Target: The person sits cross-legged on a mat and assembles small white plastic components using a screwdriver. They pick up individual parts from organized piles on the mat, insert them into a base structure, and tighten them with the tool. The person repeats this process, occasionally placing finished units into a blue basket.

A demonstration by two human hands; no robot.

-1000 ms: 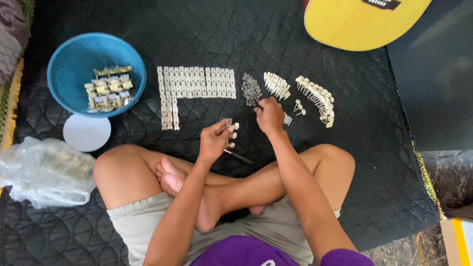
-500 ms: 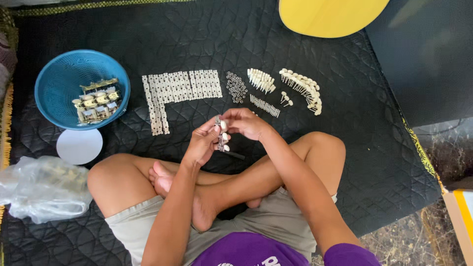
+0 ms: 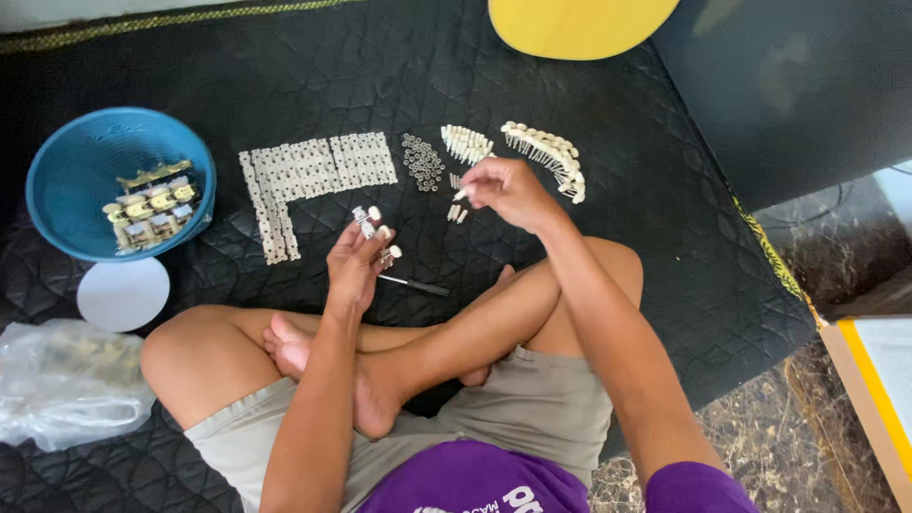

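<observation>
I sit cross-legged on a black quilted mat [image 3: 665,237]. My left hand [image 3: 356,256] holds a small metal strip with white knobs, a tuning-peg assembly [image 3: 372,226], up in front of me. My right hand [image 3: 508,190] is stretched forward over the mat and pinches a small white peg [image 3: 462,195] between its fingertips, just above a few loose white pieces [image 3: 456,213]. A thin black-handled screwdriver [image 3: 413,285] lies on the mat under my left hand, near my shin.
Rows of small white plates [image 3: 313,171], a pile of dark washers [image 3: 423,161] and two rows of white pegs [image 3: 549,152] lie ahead. A blue bowl [image 3: 66,171] with assembled parts, a white disc [image 3: 123,293] and a plastic bag [image 3: 66,380] sit left. A yellow guitar body [image 3: 579,24] lies beyond.
My right hand has left the assembly in my left hand and reached forward to the loose white pieces. The left hand keeps its hold. The view has shifted slightly.
</observation>
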